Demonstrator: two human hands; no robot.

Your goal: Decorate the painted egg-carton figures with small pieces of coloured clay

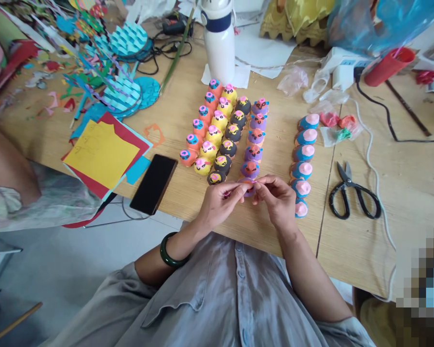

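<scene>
My left hand (pixel 220 202) and my right hand (pixel 277 202) meet at the near end of a row of purple clay figures (pixel 253 153) with orange faces. Both hands are closed in a pinch, thumbs against forefingers, over the nearest purple figure (pixel 249 192). A little orange shows at the fingertips; whatever they pinch is too small and covered to name. Left of this row stand black figures (pixel 228 149) with yellow faces, yellow figures (pixel 208 151) with pink tops, and orange figures (pixel 199 128) with blue and pink tops. Blue figures with pink tops (pixel 305 153) line up right of my right hand.
Black-handled scissors (pixel 347 185) lie at the right beside a white cable (pixel 374 178). A phone (pixel 154 184) and coloured paper sheets (pixel 97 154) are at the left, near another person's arm (pixel 9 166). A white bottle (pixel 219 46) stands behind the figures.
</scene>
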